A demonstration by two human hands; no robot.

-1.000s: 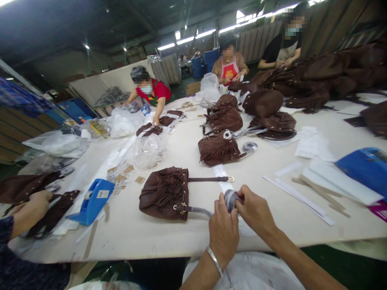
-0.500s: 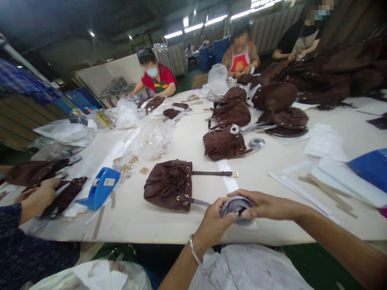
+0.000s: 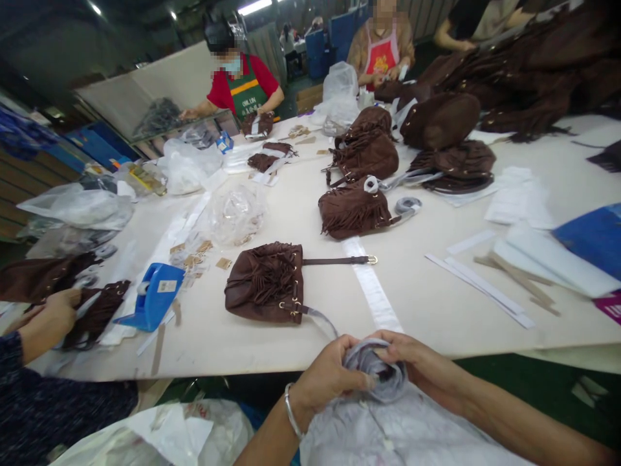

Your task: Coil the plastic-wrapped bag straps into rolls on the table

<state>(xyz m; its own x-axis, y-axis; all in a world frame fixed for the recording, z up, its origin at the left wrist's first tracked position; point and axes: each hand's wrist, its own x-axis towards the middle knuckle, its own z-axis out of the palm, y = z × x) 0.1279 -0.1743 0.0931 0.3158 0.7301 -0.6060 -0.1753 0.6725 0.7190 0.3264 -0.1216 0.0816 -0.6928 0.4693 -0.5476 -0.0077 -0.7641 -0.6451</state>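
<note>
A brown fringed bag (image 3: 266, 283) lies on the white table (image 3: 436, 310) in front of me. One of its straps is wrapped in grey plastic and runs off the table's near edge into a coiled bundle (image 3: 381, 367). My left hand (image 3: 328, 378), with a silver bracelet on the wrist, grips the coil from the left. My right hand (image 3: 416, 360) is curled over it from the right. Both hands hover below the table edge over a white garment in my lap. The bag's other strap (image 3: 339, 261) lies bare, ending in a gold buckle.
A white paper strip (image 3: 372, 288) lies beside the bag. A blue tape dispenser (image 3: 154, 296) stands at the left, near a co-worker's hand (image 3: 48, 317) holding a brown bag. More brown bags (image 3: 356, 210) and plastic bags (image 3: 235, 213) cover the table. Other people work at the far side.
My hands have drawn the coiled wrapped strap back off the table towards my lap. The view has tilted downward. The co-worker at the far left picked up a bag.
</note>
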